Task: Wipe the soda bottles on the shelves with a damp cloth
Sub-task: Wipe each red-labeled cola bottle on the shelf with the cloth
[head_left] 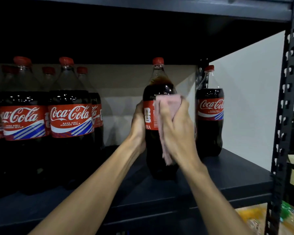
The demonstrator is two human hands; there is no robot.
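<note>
Toward the front edge of the shelf, right of its middle, the soda bottle is seen upright, red cap on. The left grip is curled round the bottle's left side at label height. The right grip is closed on a pink cloth, which is pressed against the label and front of the bottle; a cloth tail hangs below the palm. A second bottle is noted near the right rear corner, apart from the held one, beside the perforated post. A group of bottles is ranged along the shelf's left part.
</note>
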